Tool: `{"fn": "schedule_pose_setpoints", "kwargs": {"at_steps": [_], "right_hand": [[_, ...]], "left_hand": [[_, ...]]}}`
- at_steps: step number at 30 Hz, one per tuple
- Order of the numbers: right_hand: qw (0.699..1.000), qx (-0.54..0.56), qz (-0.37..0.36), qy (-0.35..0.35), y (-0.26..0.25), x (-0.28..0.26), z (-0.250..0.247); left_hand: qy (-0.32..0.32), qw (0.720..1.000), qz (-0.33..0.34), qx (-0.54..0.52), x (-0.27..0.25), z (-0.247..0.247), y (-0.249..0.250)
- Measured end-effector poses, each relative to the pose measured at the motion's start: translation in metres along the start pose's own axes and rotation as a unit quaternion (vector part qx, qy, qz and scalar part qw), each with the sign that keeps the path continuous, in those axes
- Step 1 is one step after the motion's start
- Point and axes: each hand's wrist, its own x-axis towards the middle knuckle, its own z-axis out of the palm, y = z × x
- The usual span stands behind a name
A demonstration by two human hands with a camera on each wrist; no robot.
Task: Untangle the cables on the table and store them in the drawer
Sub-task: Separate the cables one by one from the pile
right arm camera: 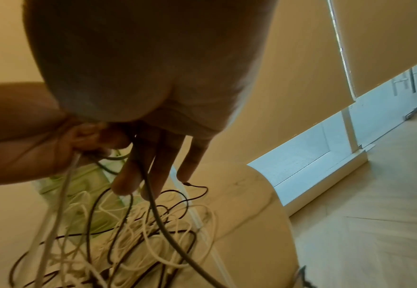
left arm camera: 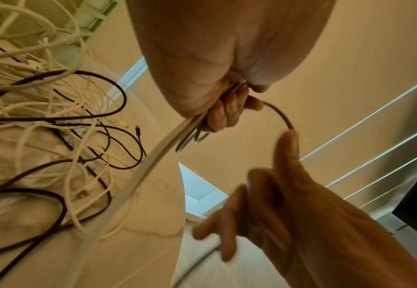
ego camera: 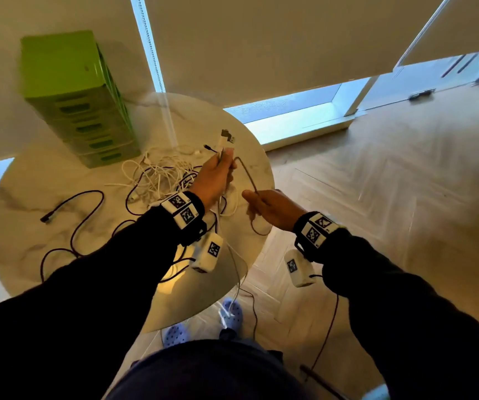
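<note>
My left hand [ego camera: 218,174] is raised over the round marble table [ego camera: 30,180] and grips a bundle of cable ends [ego camera: 224,141], white and grey, with plugs sticking up above the fist. From that fist a grey cable [ego camera: 247,174] arcs to my right hand [ego camera: 270,209], which holds it between thumb and fingers beside the table's right edge. In the right wrist view the grey cable [right arm camera: 168,233] runs down between the fingers [right arm camera: 128,175]. A tangle of white and dark cables [ego camera: 160,177] lies on the table under my left hand. The green drawer unit [ego camera: 79,102] stands at the back left, its drawers closed.
A long dark cable [ego camera: 79,209] snakes across the table's left half. Thin cables hang off the near table edge toward blue slippers [ego camera: 231,311] on the wooden floor. Window blinds and a low sill run behind the table.
</note>
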Motion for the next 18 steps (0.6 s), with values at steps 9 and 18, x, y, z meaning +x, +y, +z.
{"fn": "schedule_pose_setpoints", "kwargs": {"at_steps": [9, 18], "right_hand": [[0.946, -0.165, 0.269, -0.068, 0.097, -0.002, -0.014], [0.986, -0.025, -0.162, -0.011, 0.005, 0.028, 0.035]], "left_hand": [[-0.013, 0.992, -0.01, -0.125, 0.007, -0.016, 0.003], [-0.047, 0.994, 0.003, -0.097, 0.003, -0.011, 0.009]]}}
